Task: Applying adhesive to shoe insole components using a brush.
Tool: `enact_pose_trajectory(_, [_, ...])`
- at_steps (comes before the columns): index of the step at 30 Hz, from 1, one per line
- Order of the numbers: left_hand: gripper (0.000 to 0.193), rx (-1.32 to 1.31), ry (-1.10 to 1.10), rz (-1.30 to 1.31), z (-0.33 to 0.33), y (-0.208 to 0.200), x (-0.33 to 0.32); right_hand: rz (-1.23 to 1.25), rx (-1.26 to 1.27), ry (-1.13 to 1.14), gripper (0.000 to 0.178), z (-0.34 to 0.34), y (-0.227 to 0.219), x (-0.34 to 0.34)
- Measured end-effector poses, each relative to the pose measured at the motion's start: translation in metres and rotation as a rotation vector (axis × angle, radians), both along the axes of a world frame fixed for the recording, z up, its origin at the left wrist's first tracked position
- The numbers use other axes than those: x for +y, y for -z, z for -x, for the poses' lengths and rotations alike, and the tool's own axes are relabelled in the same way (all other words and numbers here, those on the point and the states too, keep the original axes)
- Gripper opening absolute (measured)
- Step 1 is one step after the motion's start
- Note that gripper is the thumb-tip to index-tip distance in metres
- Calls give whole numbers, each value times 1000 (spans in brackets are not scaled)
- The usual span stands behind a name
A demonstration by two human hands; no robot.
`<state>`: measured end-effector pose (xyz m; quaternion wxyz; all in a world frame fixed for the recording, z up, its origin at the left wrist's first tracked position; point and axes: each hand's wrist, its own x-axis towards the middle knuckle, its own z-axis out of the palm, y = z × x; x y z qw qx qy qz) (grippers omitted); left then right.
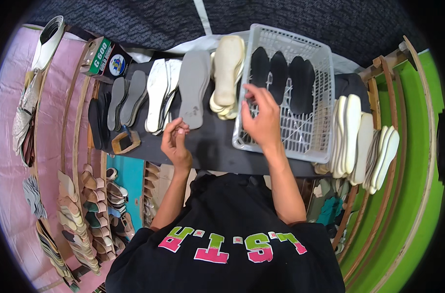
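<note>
My left hand point(176, 145) is loosely closed, thumb against the curled fingers, with nothing visible in it. It hovers by the lower end of a large grey insole point(193, 83) lying on top of a stack. My right hand point(262, 117) is over the left rim of a white plastic basket point(325, 141), its thumb and index finger apart and nothing between them. Inside the basket lie several black insoles point(278, 73). A stack of cream insoles point(228, 71) rests between the grey insole and the basket.
White insoles point(157, 95) and smaller grey insoles point(116, 102) line the dark table's left side, near a tape dispenser point(126, 141) and a printed can point(105, 58). Cream insole bundles point(350, 132) stand right of the basket. Wooden racks point(393, 93) flank both sides.
</note>
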<state>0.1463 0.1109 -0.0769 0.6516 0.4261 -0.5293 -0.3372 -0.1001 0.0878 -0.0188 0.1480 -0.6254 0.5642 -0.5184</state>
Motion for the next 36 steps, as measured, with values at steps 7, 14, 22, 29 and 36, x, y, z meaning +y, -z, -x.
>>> enact_pose_trajectory(7, [18,-378,121,-148,-101,72,24,69,276,-325,29,-136,71,78])
enact_pose_trajectory(14, [40,-688,365,-50,-159,110,14,-182,241,33,32,-184,162,91])
enact_pose_trajectory(22, [37,-730,319,2,-162,116,16,-161,254,85,31,-198,169,92])
enact_pose_trajectory(29, [33,-668,341,-47,-161,110,21,-166,269,90,30,-197,168,95])
enact_pose_trajectory(36, [29,-625,305,-110,-159,107,22,-186,377,19,33,-197,168,93])
